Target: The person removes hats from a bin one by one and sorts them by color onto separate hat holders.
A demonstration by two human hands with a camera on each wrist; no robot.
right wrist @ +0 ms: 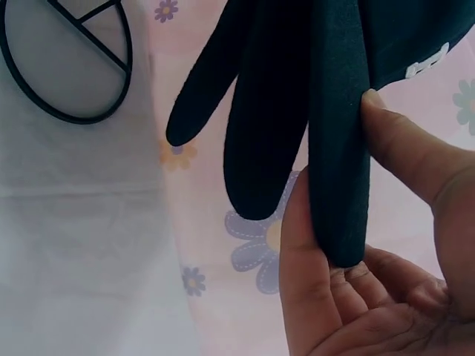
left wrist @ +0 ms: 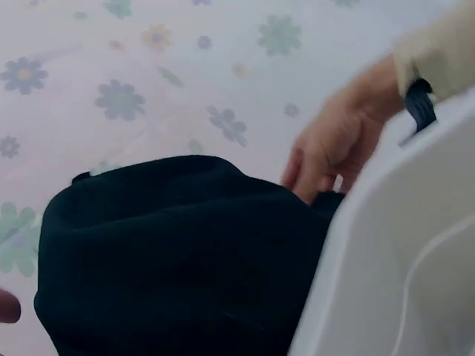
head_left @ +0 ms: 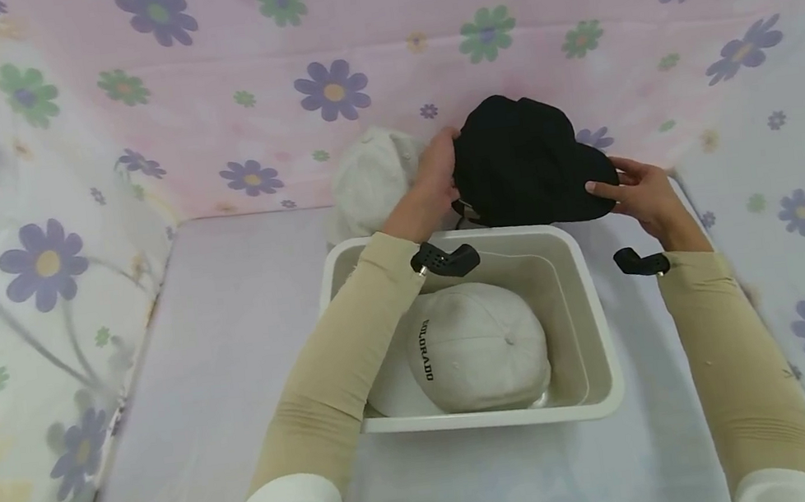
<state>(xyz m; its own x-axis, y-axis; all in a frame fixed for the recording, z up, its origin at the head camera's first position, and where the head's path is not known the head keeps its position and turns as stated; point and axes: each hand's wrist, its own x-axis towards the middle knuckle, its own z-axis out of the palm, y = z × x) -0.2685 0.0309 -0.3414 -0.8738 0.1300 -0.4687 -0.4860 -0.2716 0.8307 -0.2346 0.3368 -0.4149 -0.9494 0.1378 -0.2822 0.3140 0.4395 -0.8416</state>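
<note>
Behind the bin, both hands hold a black baseball cap [head_left: 511,160] above the table. My right hand [head_left: 642,195] pinches its brim [right wrist: 340,148], thumb on one face and fingers on the other. My left hand [head_left: 431,177] grips the opposite side of the crown, its fingers partly hidden by the fabric. Two more dark brims hang beside the pinched one in the right wrist view. Some white lettering [right wrist: 428,61] shows at the crown's edge there. An off-white cap [head_left: 372,176] sits just left of my left hand.
A white plastic bin [head_left: 594,328] stands in front of the caps, under my left forearm. Inside lies an off-white cap [head_left: 484,349] marked COLORADO, brim to the left. A black wire frame [right wrist: 128,59] shows in the right wrist view. Flowered cloth walls [head_left: 332,92] enclose the table.
</note>
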